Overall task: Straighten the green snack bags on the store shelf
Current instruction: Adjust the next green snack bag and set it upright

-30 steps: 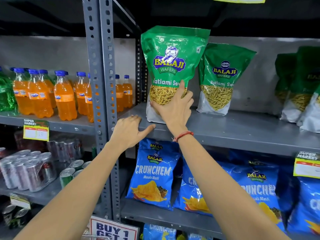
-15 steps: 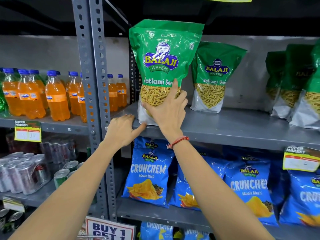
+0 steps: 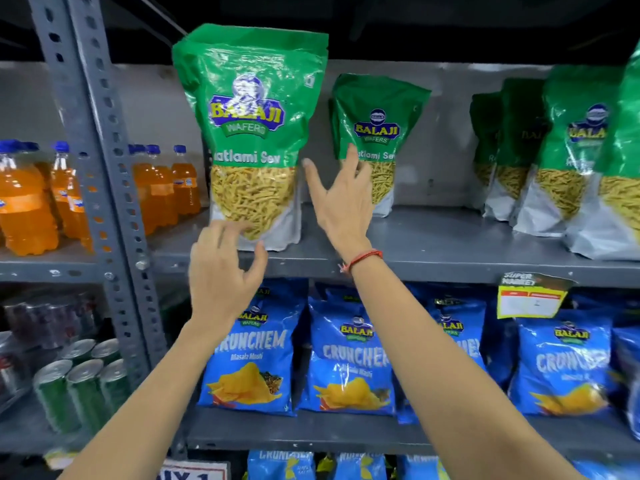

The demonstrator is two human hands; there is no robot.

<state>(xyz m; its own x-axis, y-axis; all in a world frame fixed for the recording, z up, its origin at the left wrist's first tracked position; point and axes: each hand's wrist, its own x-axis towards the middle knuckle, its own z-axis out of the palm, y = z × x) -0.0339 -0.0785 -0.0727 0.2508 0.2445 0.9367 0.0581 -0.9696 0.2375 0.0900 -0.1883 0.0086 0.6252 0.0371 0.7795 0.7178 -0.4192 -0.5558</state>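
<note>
A large green snack bag [image 3: 249,133] stands upright at the front left of the grey shelf [image 3: 433,251]. My left hand [image 3: 221,271] hovers just below its bottom left corner, fingers spread, holding nothing. My right hand [image 3: 341,202] is open to the right of that bag, fingers apart, in front of a second green bag [image 3: 381,126] that stands further back. Several more green bags [image 3: 568,157] lean together at the right end of the shelf.
A perforated grey upright post [image 3: 93,161] stands left of the front bag. Orange soda bottles [image 3: 31,202] fill the left bay, with cans [image 3: 79,382] below. Blue chip bags [image 3: 349,355] line the lower shelf. A yellow price tag [image 3: 530,297] hangs on the shelf edge.
My right hand has let go of the front green bag and moved right, opening up. My left hand has lifted off the shelf edge toward the bag's base. The view shifted right.
</note>
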